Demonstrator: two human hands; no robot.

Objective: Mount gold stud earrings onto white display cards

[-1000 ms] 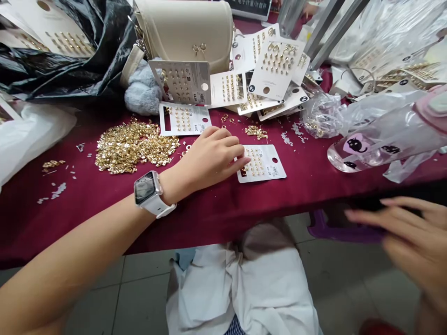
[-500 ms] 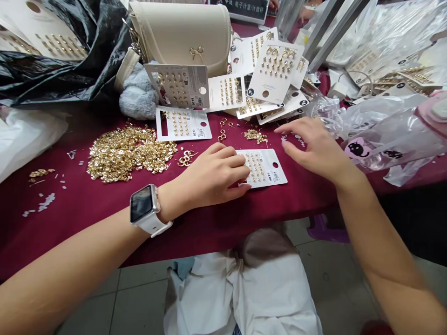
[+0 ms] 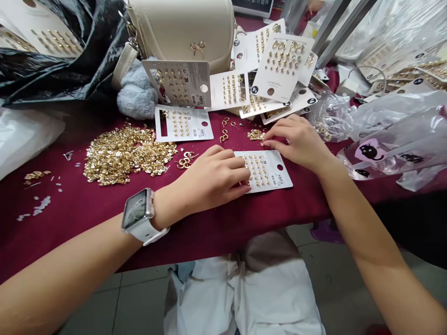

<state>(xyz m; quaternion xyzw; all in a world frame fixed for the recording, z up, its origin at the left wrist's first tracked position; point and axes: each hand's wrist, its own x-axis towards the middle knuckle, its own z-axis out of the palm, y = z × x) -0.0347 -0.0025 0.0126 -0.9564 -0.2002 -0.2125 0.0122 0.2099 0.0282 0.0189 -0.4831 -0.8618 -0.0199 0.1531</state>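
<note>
My left hand (image 3: pixel 209 181) lies over the left edge of a white card of gold stud earrings (image 3: pixel 270 172), fingers on top and thumb near its lower edge. My right hand (image 3: pixel 296 142) reaches the card's top edge, thumb and forefinger pinched together beside a small heap of gold pieces (image 3: pixel 256 135). Anything between those fingertips is too small to see. Further left lie gold hoop earrings (image 3: pixel 185 162) and a large pile of loose gold pieces (image 3: pixel 129 156). Filled earring cards (image 3: pixel 181 123) lie fanned out behind.
A burgundy cloth (image 3: pixel 209 237) covers the table, whose front edge runs below my arms. A cream handbag (image 3: pixel 181 28), grey plush toy (image 3: pixel 137 95), black plastic bag (image 3: pixel 63 51) and clear cat-printed bag (image 3: pixel 391 139) lie at the back and sides.
My right hand has moved in from the lower right, over the table, to the card's top edge. My left hand remains on the card, and the view has shifted slightly.
</note>
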